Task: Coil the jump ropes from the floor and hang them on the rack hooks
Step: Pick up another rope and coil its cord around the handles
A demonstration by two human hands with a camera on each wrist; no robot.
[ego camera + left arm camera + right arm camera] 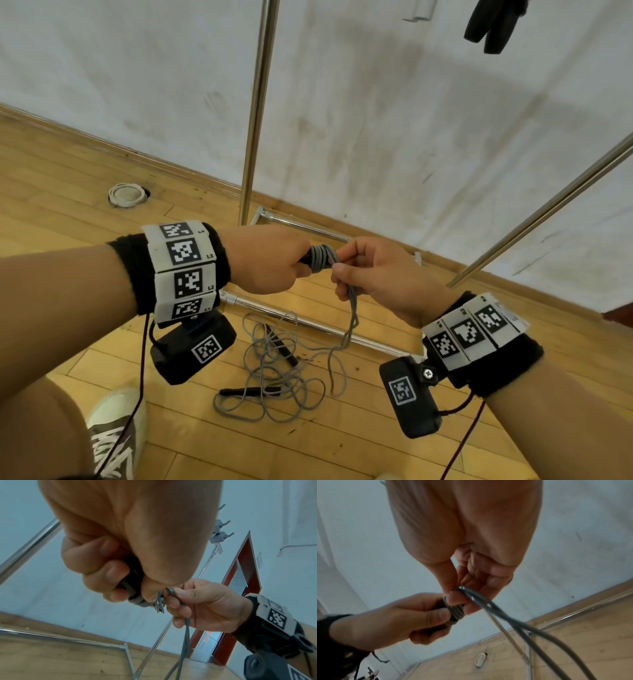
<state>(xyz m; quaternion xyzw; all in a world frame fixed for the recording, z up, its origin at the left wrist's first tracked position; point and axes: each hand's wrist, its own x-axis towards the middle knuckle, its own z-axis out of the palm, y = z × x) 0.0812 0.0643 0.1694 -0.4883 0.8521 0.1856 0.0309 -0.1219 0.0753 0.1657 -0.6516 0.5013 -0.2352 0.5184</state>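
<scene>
My left hand (274, 263) grips black handles with grey jump rope wound round them in a tight coil (319, 262). Right beside the coil, my right hand (346, 274) pinches two strands of that rope (351, 318), which hang down to a loose grey tangle (274, 380) on the wooden floor. Two more black handles (250, 390) lie in the tangle. The left wrist view shows the coil (139, 601) under my left thumb, and grey rack hooks (221, 534) high on the rack. In the right wrist view the doubled strands (513, 620) run from my right fingers (458, 599).
The metal rack's upright pole (255, 113) and floor bars (308, 320) stand just beyond my hands, against a white wall. A black item (493, 24) hangs at the top right. A white ring (126, 194) lies on the floor at the left. My shoe (116, 435) is at the lower left.
</scene>
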